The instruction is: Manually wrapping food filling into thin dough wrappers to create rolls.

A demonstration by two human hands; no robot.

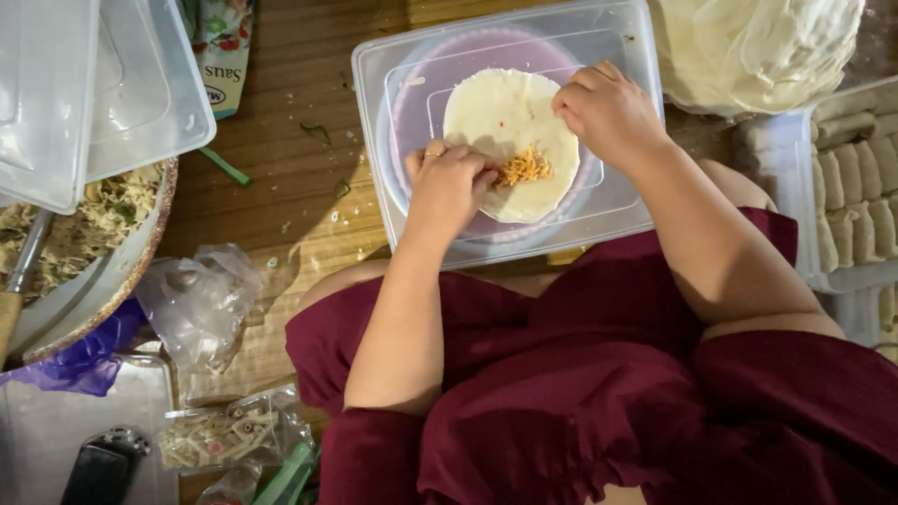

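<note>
On lid [617, 201]: wrapper [500, 117], both hands w/in rim.

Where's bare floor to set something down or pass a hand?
Bare wood floor lies between the stacked clear lids and the clear tray under the wrapper. Crowded: lower left, around the filling bowl and plastic bags; right, by the rolls.

Thin round pale wrapper sheet [505, 122] with a small heap of shredded orange filling [523, 168]

The sheet lies flat on an upturned clear plastic container lid [393, 65]; the 1 heap sits on its near half, just below centre.
</note>
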